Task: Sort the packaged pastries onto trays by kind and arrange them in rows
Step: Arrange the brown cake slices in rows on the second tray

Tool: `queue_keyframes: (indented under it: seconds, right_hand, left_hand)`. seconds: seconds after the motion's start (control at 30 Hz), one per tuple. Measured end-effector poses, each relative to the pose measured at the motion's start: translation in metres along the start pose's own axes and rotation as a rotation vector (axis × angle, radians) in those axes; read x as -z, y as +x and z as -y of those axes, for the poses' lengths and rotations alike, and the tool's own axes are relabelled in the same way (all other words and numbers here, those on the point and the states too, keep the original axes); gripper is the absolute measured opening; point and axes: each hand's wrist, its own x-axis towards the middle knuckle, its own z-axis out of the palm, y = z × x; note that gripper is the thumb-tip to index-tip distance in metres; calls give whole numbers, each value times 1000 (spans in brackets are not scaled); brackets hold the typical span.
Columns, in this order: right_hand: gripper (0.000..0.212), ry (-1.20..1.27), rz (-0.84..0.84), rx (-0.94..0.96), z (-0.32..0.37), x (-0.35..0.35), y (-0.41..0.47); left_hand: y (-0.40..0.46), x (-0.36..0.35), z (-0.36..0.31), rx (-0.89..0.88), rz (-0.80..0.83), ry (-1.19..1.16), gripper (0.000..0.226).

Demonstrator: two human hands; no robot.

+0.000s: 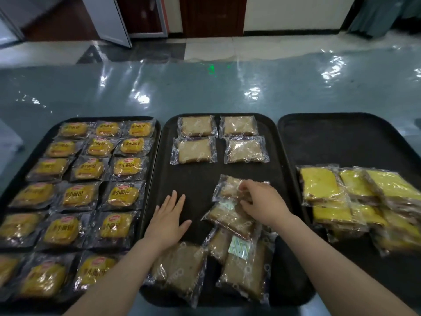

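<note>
The right hand [262, 201] pinches 1 clear-wrapped brown cake slice [230, 187] atop a loose pile, so the slippery film could drag neighbours askew on the black middle tray [196, 179] while the left hand [168, 215] rests flat, holding nothing.

Your left hand [167, 221] and right hand [262, 202] are both bare: no gloves, rings or other items visible on the fingers. Both forearms are uncovered from the wrist down to the bottom edge of the view; no sleeve or cuff shows on either arm. No watch, band or bracelet is visible at either wrist. Fingernails are too small and blurred to assess. Nothing else of your body or clothing is in view.
</note>
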Motion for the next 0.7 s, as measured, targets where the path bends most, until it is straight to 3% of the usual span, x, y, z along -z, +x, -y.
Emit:
queue_keyframes:
  seconds: [0.07, 0.17, 0.33, 0.4, 0.5, 0.57, 0.7]
  right_hand:
    - [24, 29, -72, -2, 11, 2, 1]
    - [24, 150, -133, 35, 28, 6, 9]
    - [25, 336, -139, 74, 61, 15, 33]
    - [20, 407, -105, 68, 70, 17, 42]
    - [16, 528, -80, 20, 76, 16, 57]
    - [25, 593, -67, -50, 72, 14, 65]
    - [59, 622, 57, -163, 56, 0, 75]
  left_hand:
    - [-3, 2, 0, 3, 19, -33, 77]
    - [-4, 13, -1, 7, 54, -137, 75]
    - [6, 53, -13, 14, -254, -439, 73]
    - [12, 65, -19, -9, -337, -558, 60]
    - [21, 74, -19, 9, -406, -555, 23]
    - [26, 73, -14, 57, -411, -597, 15]
    - [40, 63, -1, 169, -378, -652, 32]
